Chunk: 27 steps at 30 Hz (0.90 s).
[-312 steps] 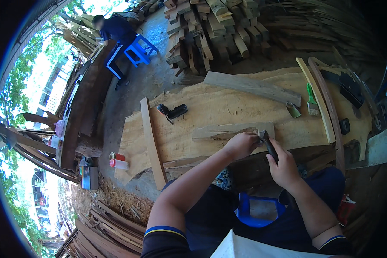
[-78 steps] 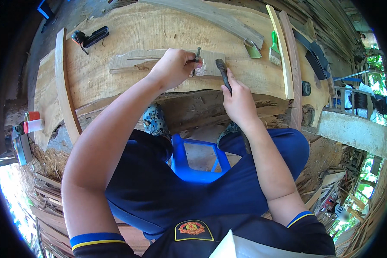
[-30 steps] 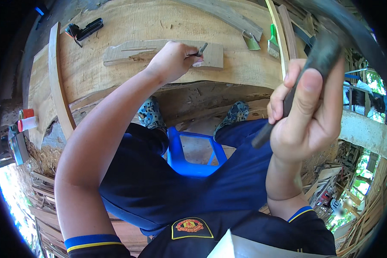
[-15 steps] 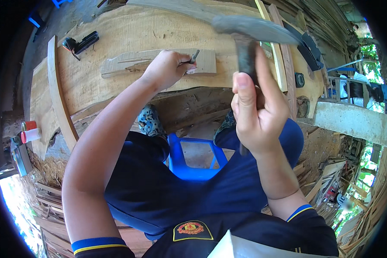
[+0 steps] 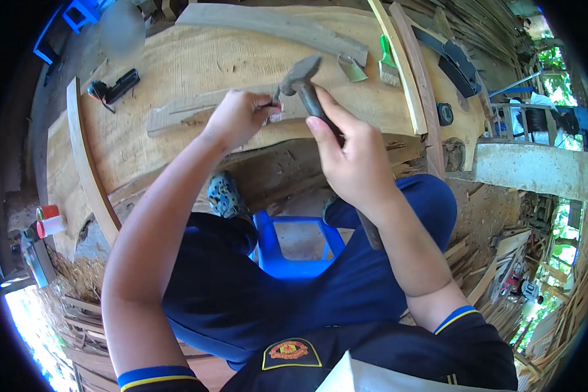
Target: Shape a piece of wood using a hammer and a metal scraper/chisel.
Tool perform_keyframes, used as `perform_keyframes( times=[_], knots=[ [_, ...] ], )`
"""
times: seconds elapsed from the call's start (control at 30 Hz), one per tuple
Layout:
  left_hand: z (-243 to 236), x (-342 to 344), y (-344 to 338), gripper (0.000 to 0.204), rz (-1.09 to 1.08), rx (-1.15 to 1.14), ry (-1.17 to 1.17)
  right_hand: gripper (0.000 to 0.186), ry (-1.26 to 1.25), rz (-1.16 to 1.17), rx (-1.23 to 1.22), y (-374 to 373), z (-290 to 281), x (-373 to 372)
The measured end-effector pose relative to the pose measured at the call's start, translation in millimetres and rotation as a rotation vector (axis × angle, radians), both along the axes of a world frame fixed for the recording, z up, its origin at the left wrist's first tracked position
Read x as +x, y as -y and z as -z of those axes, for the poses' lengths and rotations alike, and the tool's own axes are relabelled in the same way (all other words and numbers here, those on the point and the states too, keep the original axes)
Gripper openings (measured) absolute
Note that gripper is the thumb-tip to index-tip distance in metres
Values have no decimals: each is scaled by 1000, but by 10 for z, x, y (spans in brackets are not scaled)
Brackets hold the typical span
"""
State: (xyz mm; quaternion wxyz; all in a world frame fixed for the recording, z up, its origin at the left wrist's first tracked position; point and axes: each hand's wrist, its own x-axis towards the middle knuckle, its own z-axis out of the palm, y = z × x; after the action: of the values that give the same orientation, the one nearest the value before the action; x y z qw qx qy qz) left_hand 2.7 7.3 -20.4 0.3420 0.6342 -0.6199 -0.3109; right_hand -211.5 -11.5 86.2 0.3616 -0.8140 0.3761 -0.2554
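My left hand (image 5: 230, 121) pinches a slim dark metal chisel (image 5: 276, 97) upright over a narrow wooden board (image 5: 166, 120). The fingers hide its lower end, and a pale cut patch shows beside them. My right hand (image 5: 353, 157) is wrapped round the handle of a hammer (image 5: 302, 73). The hammer's metal head is at the chisel's top end; whether they touch I cannot tell. The board lies on a broad wooden slab (image 5: 235, 55) in front of me.
A green-handled brush (image 5: 387, 62) and a metal scraper blade (image 5: 353, 68) lie beyond my right hand. A black tool (image 5: 114, 87) rests at left, a tape measure (image 5: 445, 114) at right. Long wooden strips (image 5: 85, 157) cross the slab. A blue stool (image 5: 287, 261) stands between my legs.
The hammer has swung down and to the left, from raised and blurred to the chisel's top. My left hand keeps hold of the chisel. The view has shifted slightly.
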Motion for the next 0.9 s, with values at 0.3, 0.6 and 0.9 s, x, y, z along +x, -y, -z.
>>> perform_keyframes(
  times=[0.3,0.6,0.9],
  knots=[
    [-102,-70,-35,18,39,-43,72,38,96,11,-104,34,19,2],
    [-335,-91,49,23,-1,162,28,40,-118,224,148,316,467,-69],
    [-441,66,115,22,-190,146,211,42,-301,95,184,361,846,-50]
  ],
)
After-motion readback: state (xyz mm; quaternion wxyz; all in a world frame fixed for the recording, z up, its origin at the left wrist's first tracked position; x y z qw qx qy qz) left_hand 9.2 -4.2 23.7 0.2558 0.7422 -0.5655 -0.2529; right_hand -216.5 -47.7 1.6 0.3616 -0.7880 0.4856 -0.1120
